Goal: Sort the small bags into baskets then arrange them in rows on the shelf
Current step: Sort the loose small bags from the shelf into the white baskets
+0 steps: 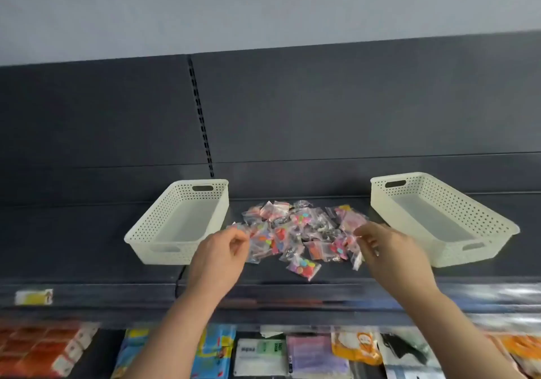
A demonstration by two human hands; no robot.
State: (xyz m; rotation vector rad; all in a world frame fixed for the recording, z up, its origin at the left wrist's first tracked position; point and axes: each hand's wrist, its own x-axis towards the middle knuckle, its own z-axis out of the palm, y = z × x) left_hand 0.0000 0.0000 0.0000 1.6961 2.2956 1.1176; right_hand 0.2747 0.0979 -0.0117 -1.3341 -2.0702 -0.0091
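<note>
A pile of small clear bags (pixel 295 232) with colourful pieces inside lies on the dark shelf (pixel 87 261), between two cream perforated baskets. The left basket (pixel 152 241) and the right basket (pixel 497 232) both look empty. My left hand (pixel 219 253) is at the pile's left edge, its thumb and fingers pinching a small bag (pixel 238 228). At the pile's right edge, my right hand (pixel 389 250) has its fingers curled round a small clear bag (pixel 357 260) that hangs below them.
The shelf's dark back panel (pixel 351 109) rises behind the baskets, with a slotted upright (pixel 202 121) in it. Below the shelf's front edge hang packaged goods (pixel 263 355). A yellow price tag (pixel 33 296) sits on the rail at the left.
</note>
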